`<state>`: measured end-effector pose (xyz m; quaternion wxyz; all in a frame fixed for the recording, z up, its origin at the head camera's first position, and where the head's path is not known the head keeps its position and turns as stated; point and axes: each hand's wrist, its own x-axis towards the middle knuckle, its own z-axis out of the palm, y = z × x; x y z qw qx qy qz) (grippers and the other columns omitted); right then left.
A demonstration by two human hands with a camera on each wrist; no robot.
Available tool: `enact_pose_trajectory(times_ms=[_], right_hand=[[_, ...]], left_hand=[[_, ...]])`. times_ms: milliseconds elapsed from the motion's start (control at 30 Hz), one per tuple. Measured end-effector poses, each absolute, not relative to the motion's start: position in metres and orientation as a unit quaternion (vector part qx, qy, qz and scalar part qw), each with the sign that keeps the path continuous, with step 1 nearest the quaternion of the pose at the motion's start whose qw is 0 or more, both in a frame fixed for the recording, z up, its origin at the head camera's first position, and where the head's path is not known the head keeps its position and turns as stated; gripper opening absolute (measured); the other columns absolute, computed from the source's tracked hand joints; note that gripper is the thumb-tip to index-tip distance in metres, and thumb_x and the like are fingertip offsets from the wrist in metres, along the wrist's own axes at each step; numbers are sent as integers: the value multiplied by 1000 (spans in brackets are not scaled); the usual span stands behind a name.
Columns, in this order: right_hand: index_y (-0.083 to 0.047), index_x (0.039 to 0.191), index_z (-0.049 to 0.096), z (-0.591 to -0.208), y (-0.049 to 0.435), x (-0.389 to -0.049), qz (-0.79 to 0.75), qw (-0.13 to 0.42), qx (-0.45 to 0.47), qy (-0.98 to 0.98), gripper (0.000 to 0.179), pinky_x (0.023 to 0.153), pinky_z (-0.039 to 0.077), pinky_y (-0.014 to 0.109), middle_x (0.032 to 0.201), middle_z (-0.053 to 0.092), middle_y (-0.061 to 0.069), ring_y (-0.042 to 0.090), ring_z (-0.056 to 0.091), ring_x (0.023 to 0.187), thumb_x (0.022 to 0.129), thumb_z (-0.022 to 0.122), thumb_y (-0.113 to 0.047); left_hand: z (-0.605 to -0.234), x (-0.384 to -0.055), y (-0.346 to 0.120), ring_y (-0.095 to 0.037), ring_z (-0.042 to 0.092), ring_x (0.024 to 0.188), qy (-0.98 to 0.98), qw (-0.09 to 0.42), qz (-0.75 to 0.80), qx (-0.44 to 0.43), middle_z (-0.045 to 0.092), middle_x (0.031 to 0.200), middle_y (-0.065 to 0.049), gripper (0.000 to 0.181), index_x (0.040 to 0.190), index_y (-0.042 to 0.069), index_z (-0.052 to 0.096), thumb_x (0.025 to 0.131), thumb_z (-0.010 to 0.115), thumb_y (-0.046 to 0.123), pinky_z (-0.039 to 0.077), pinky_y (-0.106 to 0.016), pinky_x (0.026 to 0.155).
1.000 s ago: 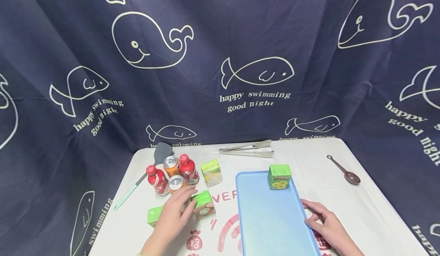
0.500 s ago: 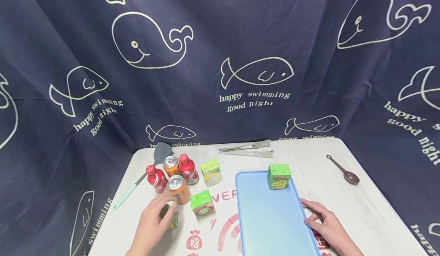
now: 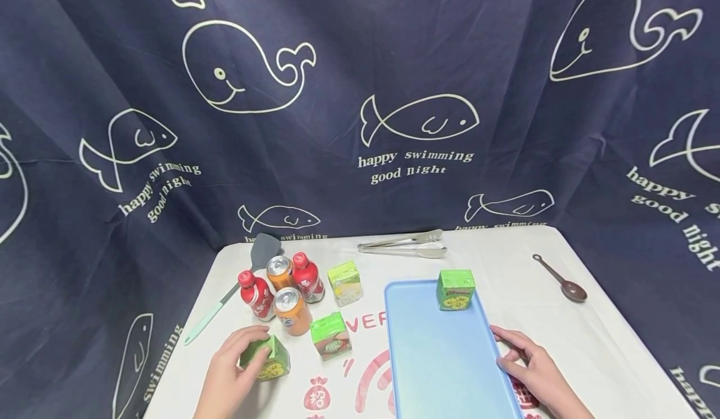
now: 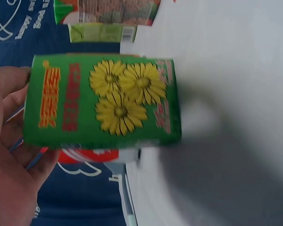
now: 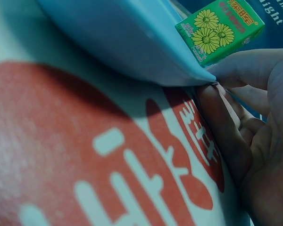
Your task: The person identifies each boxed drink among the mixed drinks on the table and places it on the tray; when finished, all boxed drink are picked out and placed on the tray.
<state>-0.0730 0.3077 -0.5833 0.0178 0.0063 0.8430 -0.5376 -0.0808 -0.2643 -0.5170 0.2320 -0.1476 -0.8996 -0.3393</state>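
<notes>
In the head view, my left hand (image 3: 227, 369) holds a green drink carton (image 3: 274, 363) at the near left, with fingers and thumb about its upper end. Yellow flowers show on the front of this carton (image 4: 104, 101) in the left wrist view. My right hand (image 3: 531, 369) pinches the right rim of a blue tray (image 3: 439, 350); in the right wrist view, finger and thumb meet at the tray's edge (image 5: 179, 70). A similar flowered carton (image 3: 455, 291) stands at the tray's far right corner.
Near my left hand stand two orange cans (image 3: 294, 312), two red-capped bottles (image 3: 257, 295), a green-topped carton (image 3: 330, 336) and a yellow-green carton (image 3: 345, 282). A spatula (image 3: 216, 312) lies left, metal tongs (image 3: 402, 244) at the back, a brown spoon (image 3: 565, 281) right.
My left hand has moved left and nearer, away from the green-topped carton beside the cans, and now holds the flowered carton. The right hand and tray have stayed put.
</notes>
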Motion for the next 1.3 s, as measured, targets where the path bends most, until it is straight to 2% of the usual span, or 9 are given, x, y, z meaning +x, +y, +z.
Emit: enact_pose_trajectory(times_ms=[167, 333, 467, 667, 800, 933, 1300], right_hand=[[3, 145, 56, -584, 308, -73, -540, 16, -2, 841, 57, 76, 49, 19, 129, 62, 15, 17, 64, 79, 92, 75, -4], [2, 145, 57, -584, 308, -73, -541, 16, -1, 841, 57, 76, 49, 19, 129, 62, 15, 16, 64, 79, 91, 76, -3], [1, 145, 57, -584, 308, -73, -546, 20, 4, 837, 57, 75, 50, 20, 128, 62, 14, 17, 64, 79, 92, 75, -3], [3, 145, 56, -583, 308, -72, -552, 13, -8, 834, 56, 74, 51, 21, 128, 62, 15, 17, 64, 79, 92, 75, -3], [3, 145, 56, -583, 308, -72, -556, 12, -10, 831, 57, 74, 51, 21, 128, 62, 16, 18, 64, 79, 92, 75, -2], [3, 145, 56, -584, 308, -73, -559, 14, -7, 829, 57, 72, 52, 22, 128, 62, 15, 18, 64, 79, 92, 75, -2], [0, 145, 58, -584, 308, -72, -557, 9, -2, 831, 57, 75, 50, 20, 128, 62, 14, 18, 64, 79, 91, 76, -3]], left_hand=[[-520, -76, -274, -9, 63, 115, -898, 224, -357, -126, 72, 119, 8, 34, 107, 24, 75, 82, 88, 5, 37, -4, 102], [-521, -73, -281, -10, 63, 118, -886, 231, -372, -150, 72, 121, 0, 37, 108, 23, 74, 82, 88, 2, 37, -7, 104], [-522, -72, -284, -10, 63, 118, -881, 226, -387, -154, 72, 123, 0, 41, 111, 22, 74, 80, 89, 1, 40, -9, 103], [-525, -70, -288, -3, 62, 116, -883, 186, -411, -126, 71, 125, -1, 41, 114, 22, 73, 82, 88, 2, 58, -19, 82], [-526, -69, -290, 0, 61, 116, -884, 163, -425, -111, 70, 126, -1, 41, 116, 21, 72, 83, 88, 2, 64, -30, 75], [-528, -69, -293, 1, 61, 115, -881, 152, -436, -103, 70, 125, 1, 43, 118, 20, 72, 83, 87, 2, 64, -32, 74], [-532, -68, -296, -1, 61, 113, -870, 124, -470, -74, 69, 123, 1, 41, 123, 18, 72, 86, 85, 7, 63, -29, 79]])
